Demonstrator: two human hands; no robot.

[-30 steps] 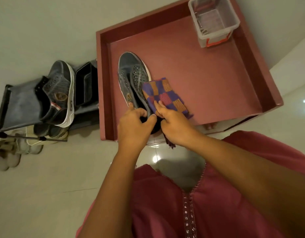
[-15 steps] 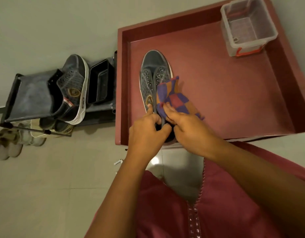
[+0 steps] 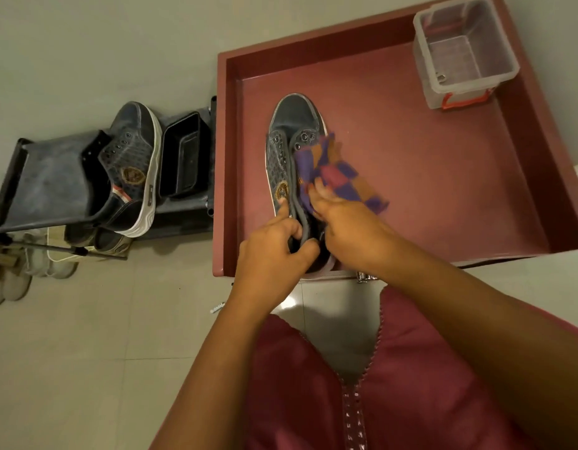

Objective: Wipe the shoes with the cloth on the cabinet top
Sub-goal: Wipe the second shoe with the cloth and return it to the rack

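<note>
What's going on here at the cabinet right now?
A person is wiping a dark grey lace-up sneaker lying on the red-brown cabinet top. The left hand grips the shoe's collar to steady it, while the right hand presses a purple, orange and pink checked cloth against its side. The matching sneaker waits on the dark rack alongside.

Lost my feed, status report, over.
Left hand grips shoe at collar. Right hand presses cloth on its side. Nothing in the way.
</note>
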